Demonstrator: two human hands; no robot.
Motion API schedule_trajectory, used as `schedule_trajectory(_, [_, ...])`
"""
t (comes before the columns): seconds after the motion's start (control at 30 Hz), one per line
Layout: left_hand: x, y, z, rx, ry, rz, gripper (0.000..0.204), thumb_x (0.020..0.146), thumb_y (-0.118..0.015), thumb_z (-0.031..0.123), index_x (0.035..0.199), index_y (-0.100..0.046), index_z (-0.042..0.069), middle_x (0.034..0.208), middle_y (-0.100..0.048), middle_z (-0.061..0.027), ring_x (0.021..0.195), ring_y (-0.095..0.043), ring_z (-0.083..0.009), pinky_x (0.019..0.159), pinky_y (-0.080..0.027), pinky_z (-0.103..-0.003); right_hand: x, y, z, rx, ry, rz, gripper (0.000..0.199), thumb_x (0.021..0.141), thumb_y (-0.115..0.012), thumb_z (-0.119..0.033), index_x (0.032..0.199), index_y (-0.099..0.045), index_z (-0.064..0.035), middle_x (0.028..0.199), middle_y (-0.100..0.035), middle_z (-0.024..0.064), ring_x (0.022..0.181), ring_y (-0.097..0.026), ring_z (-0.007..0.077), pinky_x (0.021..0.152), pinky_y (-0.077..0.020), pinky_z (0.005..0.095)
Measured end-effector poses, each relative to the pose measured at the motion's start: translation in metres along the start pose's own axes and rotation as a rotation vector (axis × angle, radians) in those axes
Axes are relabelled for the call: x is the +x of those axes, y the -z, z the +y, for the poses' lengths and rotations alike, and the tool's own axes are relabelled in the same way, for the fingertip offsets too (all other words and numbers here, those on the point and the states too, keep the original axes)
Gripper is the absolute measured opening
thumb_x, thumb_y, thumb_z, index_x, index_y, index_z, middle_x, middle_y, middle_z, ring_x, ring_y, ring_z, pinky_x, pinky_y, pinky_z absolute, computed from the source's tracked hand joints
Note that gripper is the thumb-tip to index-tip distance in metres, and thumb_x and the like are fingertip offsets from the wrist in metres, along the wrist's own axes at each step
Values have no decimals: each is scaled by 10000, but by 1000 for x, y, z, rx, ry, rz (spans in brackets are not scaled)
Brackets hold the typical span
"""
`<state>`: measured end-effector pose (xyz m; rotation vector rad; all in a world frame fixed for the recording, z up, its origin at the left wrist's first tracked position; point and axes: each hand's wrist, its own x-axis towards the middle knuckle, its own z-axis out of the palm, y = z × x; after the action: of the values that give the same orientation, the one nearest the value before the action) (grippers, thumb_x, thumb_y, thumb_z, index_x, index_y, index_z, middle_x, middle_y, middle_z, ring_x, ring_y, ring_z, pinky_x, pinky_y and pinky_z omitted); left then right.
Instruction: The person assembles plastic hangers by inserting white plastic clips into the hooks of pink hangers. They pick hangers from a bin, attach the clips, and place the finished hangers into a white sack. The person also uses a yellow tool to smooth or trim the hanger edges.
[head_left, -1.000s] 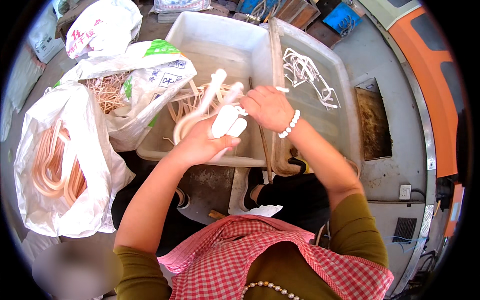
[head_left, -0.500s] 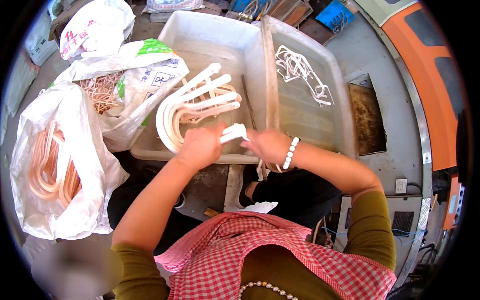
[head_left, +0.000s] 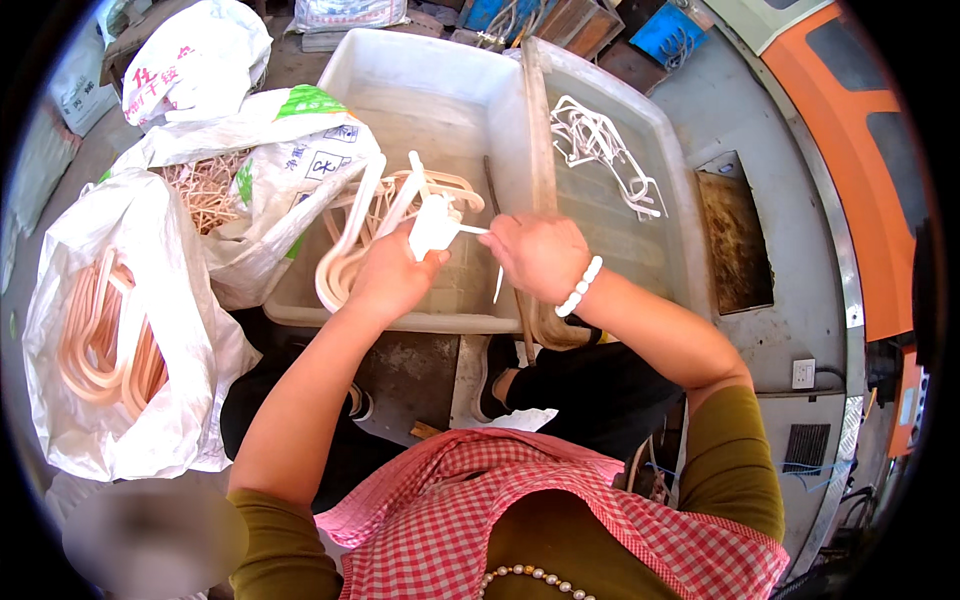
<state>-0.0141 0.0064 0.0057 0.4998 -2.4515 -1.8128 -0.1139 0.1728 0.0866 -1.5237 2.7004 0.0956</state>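
My left hand (head_left: 392, 278) is closed around long, curved white plastic pieces (head_left: 345, 235), hooked at their lower end like a J. Their pale, blocky end (head_left: 435, 225) sticks out above my thumb, overexposed and lacking detail. From it a thin white plastic strip (head_left: 473, 230) runs across to my right hand (head_left: 540, 258), whose fingers are pinched on it. Another thin white sliver (head_left: 498, 285) hangs below those fingers. Both hands are over the near part of a white plastic tub (head_left: 400, 322), where thin pale plastic scraps (head_left: 440, 190) lie behind the left hand.
A second tub (head_left: 625, 90) on the right holds tangled white scraps (head_left: 600, 140). At left, one white sack (head_left: 190, 440) contains curved pinkish pieces (head_left: 105, 345); another sack (head_left: 270, 235) holds thin scraps (head_left: 205, 190). A stick (head_left: 495, 190) leans in the left tub. An orange machine (head_left: 850, 180) stands at right.
My right hand has moved up, and the thin strip now shows stretched between both hands. The curved pieces in my left hand have swung more upright, with their blocky end higher.
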Motion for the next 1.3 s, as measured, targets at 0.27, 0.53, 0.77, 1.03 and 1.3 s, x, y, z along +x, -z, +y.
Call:
schedule_trajectory(0.27, [1,13,7,-607,132,-167,208,858,-659,125,1007,-594,-5,793,-614,-54,693,-585,-139,650,-501,-290,-4,-17,15,543,293,244,407,879,-523,-92,1285,-492,-78,846,-561,143,741,-570,261,666,-479,337])
schedule_trajectory(0.53, [-2,12,0,-461,69,-242,223,856,-659,137,1015,-590,-4,815,-625,-67,718,-600,-160,673,-501,-306,-3,-12,20,-73,269,413,278,840,-595,-243,1083,-586,-108,668,-485,40,604,-537,237,570,-483,357])
schedule_trajectory(0.77, [-7,7,-11,550,-406,50,266,851,-610,173,1098,-570,83,896,-657,-154,905,-621,-320,747,-481,-416,-34,-53,34,2077,-620,-921,387,953,-471,-415,741,-541,-99,510,-347,-58,386,-272,66,345,-213,237])
schedule_trajectory(1.03, [2,22,-8,-288,-75,47,290,854,-642,124,1105,-569,-2,838,-669,-88,705,-631,-166,664,-499,-310,-42,-6,11,1351,48,125,388,1009,-358,-276,1229,-522,-2,876,-649,98,758,-611,125,665,-481,241])
schedule_trajectory(1.3, [-4,10,0,-456,-46,-258,275,841,-687,131,1051,-582,-13,817,-636,-48,694,-591,-120,660,-489,-266,22,-42,15,1065,174,427,412,967,-418,-182,1349,-444,-32,1246,-562,167,1176,-508,243,990,-394,359])
